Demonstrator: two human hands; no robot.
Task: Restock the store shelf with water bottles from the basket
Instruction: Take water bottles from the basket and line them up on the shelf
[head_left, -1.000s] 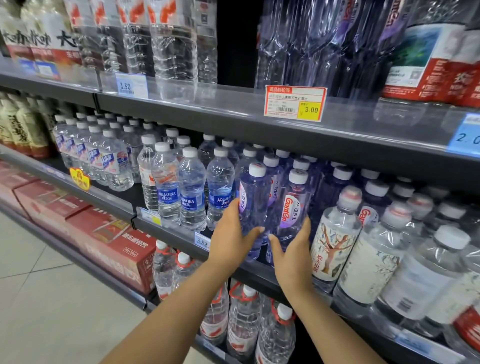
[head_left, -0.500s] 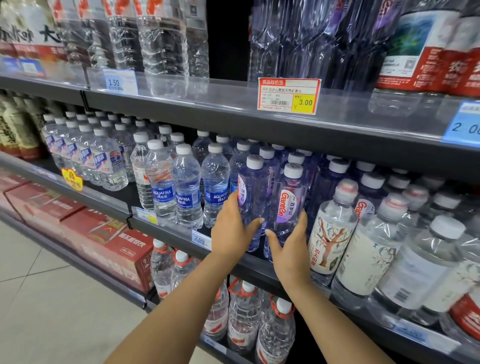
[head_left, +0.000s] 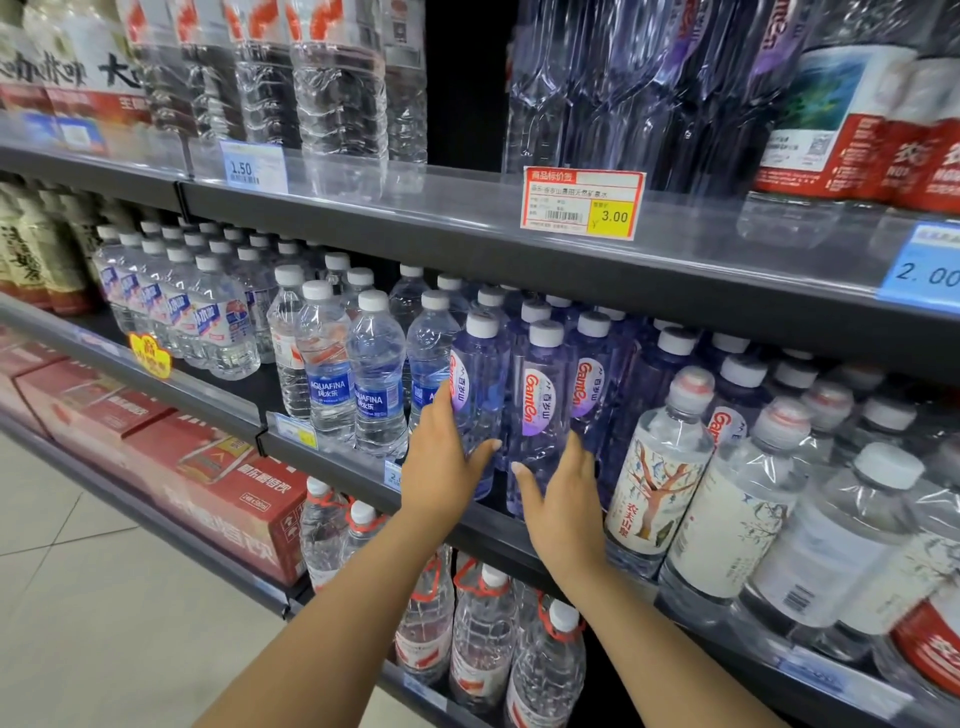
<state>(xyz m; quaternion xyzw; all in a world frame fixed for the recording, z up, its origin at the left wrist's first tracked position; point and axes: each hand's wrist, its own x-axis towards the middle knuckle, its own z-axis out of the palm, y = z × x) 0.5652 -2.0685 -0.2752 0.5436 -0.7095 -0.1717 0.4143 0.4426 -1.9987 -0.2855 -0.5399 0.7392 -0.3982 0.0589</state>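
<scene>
Two purple-tinted Ganten water bottles stand side by side at the front of the middle shelf (head_left: 498, 525). My left hand (head_left: 441, 467) holds the left Ganten bottle (head_left: 480, 384) low on its body, thumb across the front. My right hand (head_left: 558, 499) holds the right Ganten bottle (head_left: 543, 410) the same way, fingers round its right side. Both bottles are upright with their bases on the shelf. More Ganten bottles fill the rows behind them. The basket is out of view.
Aquafina bottles (head_left: 376, 389) stand just left of my hands, and tree-label bottles (head_left: 657, 467) just right. The upper shelf (head_left: 467, 234) carries large bottles and a 3.00 price tag (head_left: 582, 205). Handled jugs (head_left: 483, 639) sit below, with red cartons (head_left: 218, 483) at lower left.
Both hands have stayed on the two front Ganten bottles. My right hand's fingers have closed further round its bottle. The view has drifted slightly.
</scene>
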